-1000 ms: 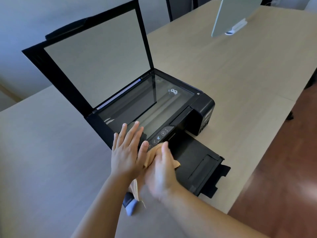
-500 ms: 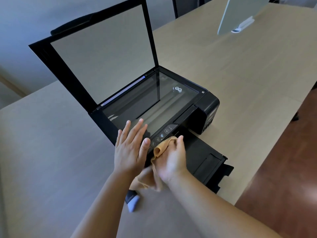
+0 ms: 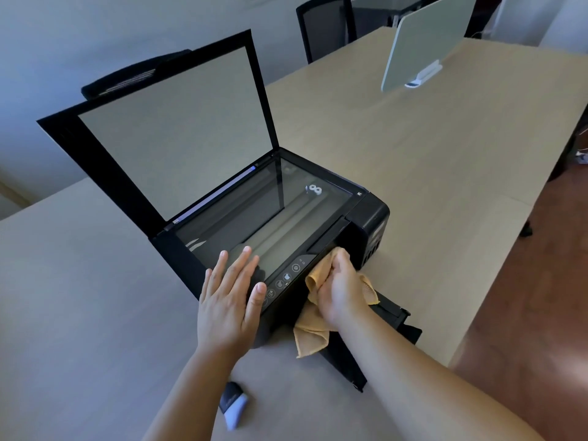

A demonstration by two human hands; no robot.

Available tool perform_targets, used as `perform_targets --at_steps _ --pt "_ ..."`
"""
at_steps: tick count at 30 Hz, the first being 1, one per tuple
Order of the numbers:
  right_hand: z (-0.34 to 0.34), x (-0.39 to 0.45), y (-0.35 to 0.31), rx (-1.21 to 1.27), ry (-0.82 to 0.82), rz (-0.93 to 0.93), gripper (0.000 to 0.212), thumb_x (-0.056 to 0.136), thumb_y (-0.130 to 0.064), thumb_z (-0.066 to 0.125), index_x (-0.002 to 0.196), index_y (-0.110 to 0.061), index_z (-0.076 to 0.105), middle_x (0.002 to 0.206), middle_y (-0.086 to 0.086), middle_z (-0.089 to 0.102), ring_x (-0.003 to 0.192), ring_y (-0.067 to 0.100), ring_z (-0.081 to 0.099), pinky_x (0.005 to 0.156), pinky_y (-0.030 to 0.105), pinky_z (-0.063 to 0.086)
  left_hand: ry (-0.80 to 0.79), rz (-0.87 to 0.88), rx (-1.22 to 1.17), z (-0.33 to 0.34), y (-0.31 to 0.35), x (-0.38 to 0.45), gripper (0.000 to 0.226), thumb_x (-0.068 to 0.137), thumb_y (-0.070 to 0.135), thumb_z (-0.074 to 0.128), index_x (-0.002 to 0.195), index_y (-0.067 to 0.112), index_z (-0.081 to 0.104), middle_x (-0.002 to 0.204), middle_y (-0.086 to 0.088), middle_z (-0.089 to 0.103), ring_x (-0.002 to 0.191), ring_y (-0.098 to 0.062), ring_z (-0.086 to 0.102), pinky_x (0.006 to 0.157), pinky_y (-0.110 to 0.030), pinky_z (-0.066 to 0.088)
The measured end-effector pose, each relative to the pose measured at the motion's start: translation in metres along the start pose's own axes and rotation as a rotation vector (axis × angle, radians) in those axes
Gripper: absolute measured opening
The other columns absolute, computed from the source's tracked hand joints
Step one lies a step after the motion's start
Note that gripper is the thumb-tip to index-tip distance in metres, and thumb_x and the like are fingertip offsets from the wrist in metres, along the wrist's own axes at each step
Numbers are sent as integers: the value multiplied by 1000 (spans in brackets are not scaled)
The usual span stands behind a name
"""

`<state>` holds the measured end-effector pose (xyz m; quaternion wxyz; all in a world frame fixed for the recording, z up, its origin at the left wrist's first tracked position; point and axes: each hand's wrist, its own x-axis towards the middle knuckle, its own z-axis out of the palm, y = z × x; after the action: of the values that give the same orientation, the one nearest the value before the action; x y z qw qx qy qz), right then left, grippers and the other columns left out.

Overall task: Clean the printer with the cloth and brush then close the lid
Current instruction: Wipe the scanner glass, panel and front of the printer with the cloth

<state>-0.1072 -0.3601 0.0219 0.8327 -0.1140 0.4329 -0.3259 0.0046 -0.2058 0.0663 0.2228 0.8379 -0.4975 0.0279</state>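
Printer [image 3: 372, 218]: glossy black; cloth [image 3: 313, 337] soft, crumpled.

Brush [image 3: 234, 409] partly hidden behind left forearm, shape unclear. Cloth [image 3: 313, 337] mostly covered by right hand [image 3: 342, 291]; fingertips buried in folds, grip not readable. Output tray [image 3: 391, 316] blocked by right arm. Control panel [image 3: 286, 281] icons too small to read. Chair [image 3: 324, 27] cut off at top edge. Floor at right blurred.
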Motion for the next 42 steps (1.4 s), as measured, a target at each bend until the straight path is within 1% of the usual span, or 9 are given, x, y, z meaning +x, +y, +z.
perform_targets --at_steps 3,9,13,17,21,23,31,35,42 --pt "6 6 -22 24 -11 -146 41 92 -47 47 123 -21 54 118 1 56 97 15 56 65 29 52 1 7 10 0 -2 0 65 97 57 9 142 27 45 154 15 32 148 -14 11 117 -41 11" --pt "1 0 11 -30 72 38 66 67 -62 68 123 -31 52 126 6 59 114 23 55 105 42 38 14 -2 10 2 3 0 67 96 59 8 142 27 46 153 16 32 148 -14 11 117 -37 8" --pt "19 -27 -12 -1 58 -124 24 97 -40 46 82 -23 54 85 -1 59 82 15 57 82 28 44 18 -7 19 2 3 4 67 96 59 8 141 28 46 153 16 32 148 -14 11 116 -33 5" --pt "15 -28 5 -259 76 -192 52 96 -46 41 130 -8 48 136 15 52 119 32 54 89 30 48 3 -14 28 2 4 1 69 95 60 6 143 29 43 154 17 29 148 -12 6 116 -31 -1" --pt "12 -64 53 -351 -121 -85 72 85 -64 50 139 -16 43 149 16 38 137 29 36 119 25 10 19 -23 14 1 2 2 67 96 59 7 143 28 44 154 16 31 148 -13 9 117 -32 1" --pt "11 -71 52 -240 -202 2 75 78 -69 53 130 -15 51 136 20 52 129 31 47 113 44 29 20 -17 15 0 3 3 67 96 59 8 142 27 45 153 14 33 148 -14 10 117 -32 1" --pt "20 -103 48 17 -282 347 59 94 -52 37 122 -7 62 110 18 68 103 29 63 97 40 43 19 -31 22 2 3 1 70 95 60 5 142 27 45 153 13 34 148 -16 10 118 -34 2" --pt "8 -105 11 52 -329 182 28 77 -25 69 98 -12 56 81 9 55 73 19 57 79 31 46 12 -42 -11 1 4 1 72 94 61 2 143 28 44 154 14 32 148 -14 9 117 -34 1" --pt "13 -114 -56 -453 -214 64 22 86 2 57 100 -10 67 93 13 69 85 23 65 75 33 52 -34 -48 -76 -2 14 -7 60 94 56 13 140 34 45 151 16 37 148 -11 9 119 -41 5"
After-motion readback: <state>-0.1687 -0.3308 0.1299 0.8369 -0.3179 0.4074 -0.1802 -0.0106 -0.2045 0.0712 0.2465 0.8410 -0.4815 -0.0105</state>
